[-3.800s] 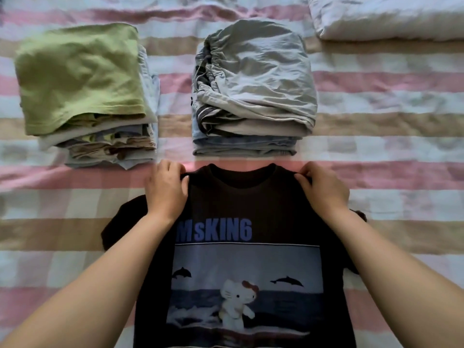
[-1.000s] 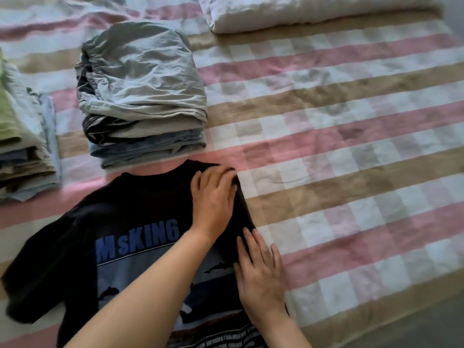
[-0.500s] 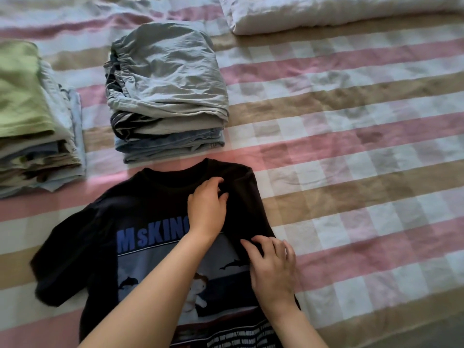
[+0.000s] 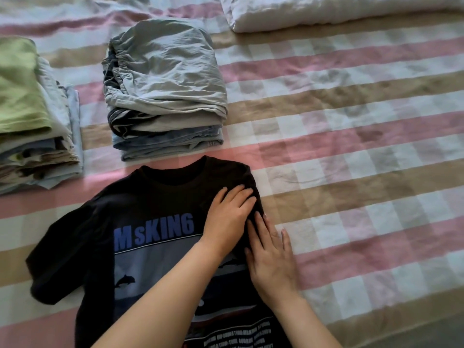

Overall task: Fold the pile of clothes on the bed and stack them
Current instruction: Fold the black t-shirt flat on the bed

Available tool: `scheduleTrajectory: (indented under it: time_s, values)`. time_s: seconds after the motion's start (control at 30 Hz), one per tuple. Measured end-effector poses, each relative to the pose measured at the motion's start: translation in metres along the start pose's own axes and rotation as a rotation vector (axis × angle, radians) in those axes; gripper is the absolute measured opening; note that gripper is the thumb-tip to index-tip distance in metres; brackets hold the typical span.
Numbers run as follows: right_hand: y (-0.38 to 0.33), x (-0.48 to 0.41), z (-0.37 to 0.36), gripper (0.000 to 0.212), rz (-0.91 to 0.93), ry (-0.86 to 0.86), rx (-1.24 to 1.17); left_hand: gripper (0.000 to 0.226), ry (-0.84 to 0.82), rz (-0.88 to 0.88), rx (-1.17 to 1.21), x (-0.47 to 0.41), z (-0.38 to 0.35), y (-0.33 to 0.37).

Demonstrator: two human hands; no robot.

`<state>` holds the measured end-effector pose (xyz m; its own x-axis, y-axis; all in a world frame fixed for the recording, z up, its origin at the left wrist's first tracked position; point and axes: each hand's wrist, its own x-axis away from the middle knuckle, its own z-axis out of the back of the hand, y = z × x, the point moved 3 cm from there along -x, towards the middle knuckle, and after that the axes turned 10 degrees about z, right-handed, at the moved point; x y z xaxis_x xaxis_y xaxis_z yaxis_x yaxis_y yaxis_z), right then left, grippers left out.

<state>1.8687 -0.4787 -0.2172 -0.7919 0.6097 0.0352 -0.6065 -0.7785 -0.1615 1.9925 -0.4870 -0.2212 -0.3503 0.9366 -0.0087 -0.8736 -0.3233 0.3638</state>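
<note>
1. I am pressing both hands flat, fingers spread, on the black T-shirt (image 4: 155, 222): left hand (image 4: 229, 217) just beyond the right hand (image 4: 272, 259).
2. The shirt is lying face up on the bed (image 4: 364, 172), beneath my hands.
3. It is looking soft and limp, so I am judging the far-left sleeve the next hold.

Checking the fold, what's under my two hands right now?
Both the left hand and right hand lie flat on the black T-shirt's right edge, folded inward. The sleeve itself is covered, so hidden.
</note>
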Motion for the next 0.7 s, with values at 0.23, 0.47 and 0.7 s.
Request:
scheduleTrajectory:
  time_s: [0.23,0.47,0.7]
  values:
    - [-0.002,0.010,-0.004,0.036,0.121,0.171,-0.013,0.042,-0.207,-0.066,-0.016,-0.010,-0.004,-0.018]
    - [0.003,0.015,-0.008,0.031,0.194,0.232,-0.082,0.054,-0.277,-0.085,-0.195,0.000,-0.024,-0.033]
    - [-0.014,0.055,-0.015,0.063,0.094,-0.157,0.069,0.059,-0.290,0.118,-0.150,0.011,-0.013,-0.034]
